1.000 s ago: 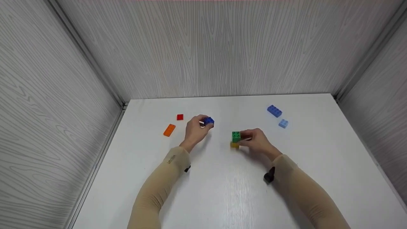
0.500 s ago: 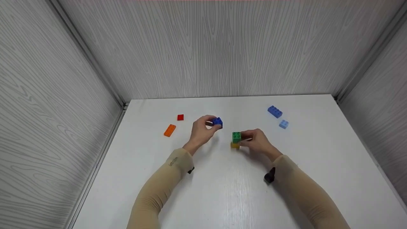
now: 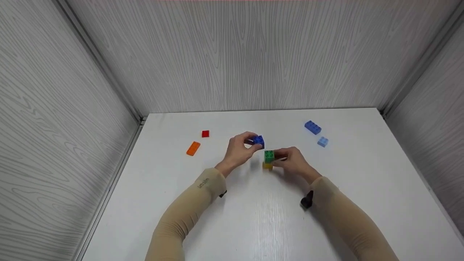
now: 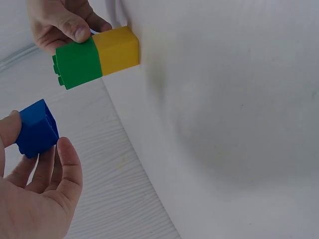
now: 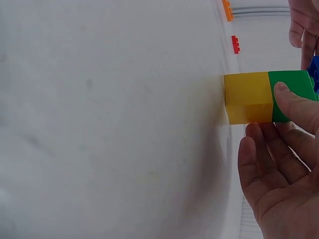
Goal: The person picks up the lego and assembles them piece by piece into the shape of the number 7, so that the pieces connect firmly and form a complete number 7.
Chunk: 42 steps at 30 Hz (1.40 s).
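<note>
My left hand (image 3: pixel 239 150) pinches a dark blue building brick (image 4: pixel 37 128) between thumb and fingers, raised off the table. The brick is just behind and left of a small stack, apart from it. In that stack a green brick (image 3: pixel 269 156) sits on a yellow brick (image 3: pixel 267 165), which stands on the table. My right hand (image 3: pixel 294 163) grips the stack from the right side. Its thumb lies on the green brick in the right wrist view, with the fingers on the far side. The blue brick is mostly cut off at that view's edge (image 5: pixel 314 74).
On the white table (image 3: pixel 268 217), a red piece (image 3: pixel 205 133) and an orange brick (image 3: pixel 193 148) lie to the left. A longer blue brick (image 3: pixel 313 127) and a light blue brick (image 3: pixel 323 141) lie at the back right. Grey wood-grain panels (image 3: pixel 232 54) enclose the back and sides.
My left hand has carried the dark blue brick to the right, closer to the stack. My right hand and the green and yellow bricks have stayed in place.
</note>
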Motion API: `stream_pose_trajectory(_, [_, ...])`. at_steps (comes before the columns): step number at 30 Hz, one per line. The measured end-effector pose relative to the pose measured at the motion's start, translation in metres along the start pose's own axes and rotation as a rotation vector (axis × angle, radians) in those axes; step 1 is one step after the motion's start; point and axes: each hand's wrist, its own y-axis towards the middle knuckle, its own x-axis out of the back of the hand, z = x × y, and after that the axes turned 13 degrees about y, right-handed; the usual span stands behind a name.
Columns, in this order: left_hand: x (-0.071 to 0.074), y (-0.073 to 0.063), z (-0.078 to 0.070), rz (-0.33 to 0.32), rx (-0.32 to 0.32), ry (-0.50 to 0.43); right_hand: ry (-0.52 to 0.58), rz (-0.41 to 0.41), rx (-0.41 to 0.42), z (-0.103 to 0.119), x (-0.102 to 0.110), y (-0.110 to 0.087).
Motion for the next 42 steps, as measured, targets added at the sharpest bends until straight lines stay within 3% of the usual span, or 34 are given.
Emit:
stream_pose_trajectory(13, [-0.016,0.002,-0.008,0.079,-0.074,-0.012,-0.006,0.002,0.050,-0.005,-0.001,0.001])
stream_pose_trajectory(23, [-0.026,0.003,-0.013,0.100,-0.077,-0.014,-0.018,-0.012,0.050,-0.004,-0.001,0.001])
stream_pose_trajectory(27, [-0.028,0.003,-0.013,0.099,-0.101,0.029,-0.028,-0.007,0.060,-0.004,0.000,0.001])
stream_pose_trajectory(36, [-0.026,0.005,-0.012,0.071,-0.241,0.214,-0.029,-0.015,0.055,0.000,0.000,0.002])
stream_pose_trajectory(42, [-0.027,0.002,-0.013,0.052,-0.292,0.308,-0.020,-0.003,0.101,-0.002,-0.002,0.001])
